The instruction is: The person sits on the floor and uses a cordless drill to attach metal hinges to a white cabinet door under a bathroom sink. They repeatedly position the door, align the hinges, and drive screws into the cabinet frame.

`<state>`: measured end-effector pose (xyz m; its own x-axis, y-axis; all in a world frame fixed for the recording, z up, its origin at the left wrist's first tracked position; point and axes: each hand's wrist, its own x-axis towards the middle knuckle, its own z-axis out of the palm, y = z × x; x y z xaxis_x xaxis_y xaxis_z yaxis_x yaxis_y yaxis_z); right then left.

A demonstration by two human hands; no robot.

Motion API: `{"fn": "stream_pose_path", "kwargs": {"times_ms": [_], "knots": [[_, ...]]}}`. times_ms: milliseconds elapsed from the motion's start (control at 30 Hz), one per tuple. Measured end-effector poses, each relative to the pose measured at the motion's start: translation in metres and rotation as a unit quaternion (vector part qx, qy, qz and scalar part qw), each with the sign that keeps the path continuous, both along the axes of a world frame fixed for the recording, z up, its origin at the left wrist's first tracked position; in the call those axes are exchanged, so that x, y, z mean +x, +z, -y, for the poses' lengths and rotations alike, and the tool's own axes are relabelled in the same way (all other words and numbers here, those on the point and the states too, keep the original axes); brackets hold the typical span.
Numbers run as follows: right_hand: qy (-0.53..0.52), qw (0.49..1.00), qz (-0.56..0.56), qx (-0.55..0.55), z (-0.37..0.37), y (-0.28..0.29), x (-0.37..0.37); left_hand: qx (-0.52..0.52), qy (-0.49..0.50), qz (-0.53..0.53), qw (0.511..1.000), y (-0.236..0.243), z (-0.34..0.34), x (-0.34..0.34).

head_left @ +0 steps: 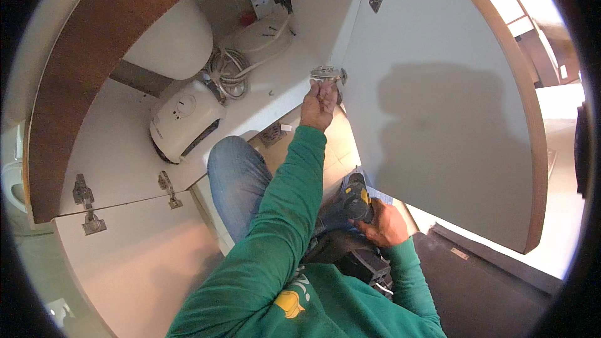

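Landmark: the lower silver metal cabinet hinge [327, 72], at the lower inner corner of the tall pale-faced door with brown wooden edging [447, 44]. Left hand [320, 101] is the nearer one, just below the hinge and touching it: fingers curled in, thumb alongside, gap all but gone, closed on the hinge's near edge. Can't tell if a small screw is also tucked in there. Hinge long axis runs roughly side to side, its right end meeting the door's inner face. Right hand [387, 224] is well apart, below and right of the hinge, fingers wrapped round a dark handheld power driver with yellow patches [357, 203]. Driver is also below and a bit right of the hinge; body axis looks to run roughly up the view, toward the hinge's level, but tip not clear. Key relation, as judged: hinge lies up and slightly left from the driver, with open space between, door panel on the right side. Knee in blue denim [238, 178] below-left of the hinge. White plastic box-shaped appliance with a round dial [184, 116] farther left and lower; coiled grey-white hose [231, 75] left of the hinge, about level.
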<state>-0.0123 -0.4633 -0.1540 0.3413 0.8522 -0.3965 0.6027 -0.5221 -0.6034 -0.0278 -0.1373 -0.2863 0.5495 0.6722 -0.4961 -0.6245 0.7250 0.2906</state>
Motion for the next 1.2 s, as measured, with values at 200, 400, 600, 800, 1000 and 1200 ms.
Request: {"fn": "stream_pose_path", "kwargs": {"times_ms": [200,400,600,800,1000,1200], "knots": [[0.011,1.000,0.024,0.013,-0.003,0.002,-0.010,-0.083,-0.144,0.081,0.983,-0.009,-0.033,-0.015],[-0.013,1.000,0.028,0.005,0.002,0.013,-0.022,-0.014,-0.120,0.154,0.981,-0.028,-0.024,-0.010],[-0.114,0.993,0.019,-0.001,0.013,0.021,-0.039,-0.009,-0.057,0.242,0.968,-0.016,-0.007,0.009],[-0.144,0.988,-0.011,-0.057,0.005,0.023,-0.050,-0.012,-0.092,0.315,0.945,-0.044,-0.014,0.001],[-0.091,0.994,-0.001,-0.059,0.005,0.015,-0.038,-0.086,-0.045,0.245,0.965,-0.008,0.006,0.008],[-0.074,0.996,-0.023,-0.048,0.000,0.007,-0.031,-0.085,-0.120,0.352,0.924,-0.062,-0.011,-0.005]]}}
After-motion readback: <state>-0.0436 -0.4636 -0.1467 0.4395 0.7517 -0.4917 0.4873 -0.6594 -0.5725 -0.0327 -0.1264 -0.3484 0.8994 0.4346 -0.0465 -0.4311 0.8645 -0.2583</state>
